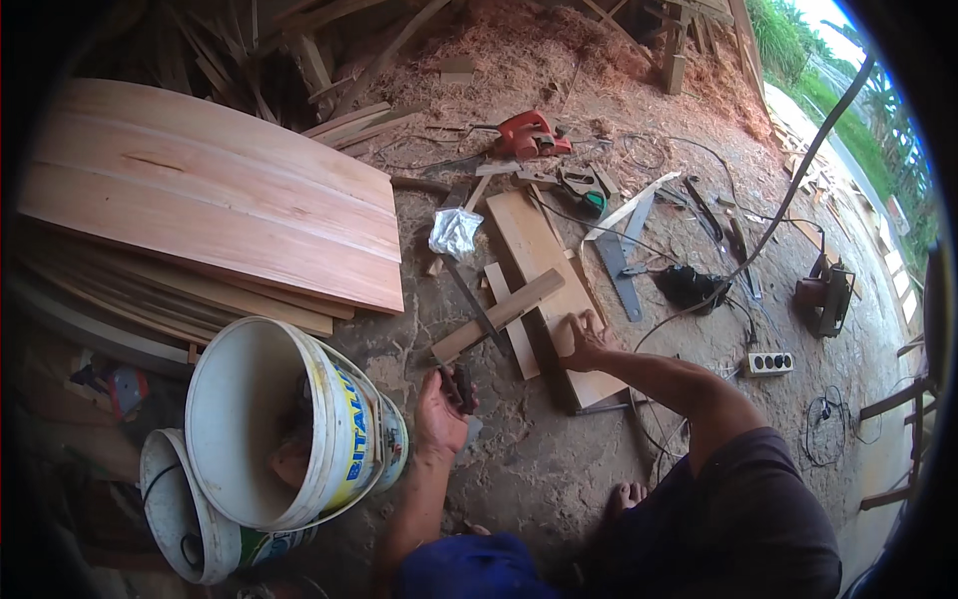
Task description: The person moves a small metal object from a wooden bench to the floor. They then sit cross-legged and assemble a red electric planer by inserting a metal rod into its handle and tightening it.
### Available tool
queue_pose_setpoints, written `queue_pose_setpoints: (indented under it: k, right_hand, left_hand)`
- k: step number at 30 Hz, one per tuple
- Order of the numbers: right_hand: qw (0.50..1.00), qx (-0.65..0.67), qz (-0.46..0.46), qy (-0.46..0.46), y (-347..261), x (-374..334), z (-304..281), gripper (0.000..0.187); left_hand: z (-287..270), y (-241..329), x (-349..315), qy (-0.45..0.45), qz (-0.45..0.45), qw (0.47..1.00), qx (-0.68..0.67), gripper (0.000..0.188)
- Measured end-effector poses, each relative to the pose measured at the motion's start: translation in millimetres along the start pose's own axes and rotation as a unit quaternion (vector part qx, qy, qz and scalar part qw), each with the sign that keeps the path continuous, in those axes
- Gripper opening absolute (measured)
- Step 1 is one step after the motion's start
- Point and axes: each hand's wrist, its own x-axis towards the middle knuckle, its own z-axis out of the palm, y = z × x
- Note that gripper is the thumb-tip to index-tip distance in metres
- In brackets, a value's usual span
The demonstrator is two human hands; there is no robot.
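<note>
My right hand (591, 344) is over the near part of a wide, light wooden board (544, 255) lying on the floor. Its fingers are bent and apart, touching the board. My left hand (439, 414), palm turned up, is closed round a small dark object (461, 387) whose kind I cannot make out. Just beyond it, a wooden strip (504, 314) runs slantwise across a shorter pale strip (517, 344), its far end over the board. A long, narrow, dark metal piece (473, 299) crosses the slanting strip. Crumpled silvery wrapping (454, 232) lies farther back.
White buckets (254, 419) and stacked planks (220, 195) stand at left. A red power planer (531, 135), a hand saw (621, 275) and a hand plane (581, 192) lie beyond the board. Cables run to a socket strip (768, 363) at right. Wood shavings (539, 65) cover the back.
</note>
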Motion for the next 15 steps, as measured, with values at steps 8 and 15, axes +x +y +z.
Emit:
queue_pose_setpoints:
  k: [8, 15]
  right_hand:
    - [1.0, -0.022, 0.002, -0.015, 13, -102, 72, 0.11]
    - [0.976, -0.055, -0.208, 0.034, 31, -122, 39, 0.068]
  left_hand:
    - [-16, -16, -12, -0.002, -0.007, 0.999, -0.034, 0.023]
    - [-30, -52, -28, 0.013, -0.008, 0.998, -0.054, 0.025]
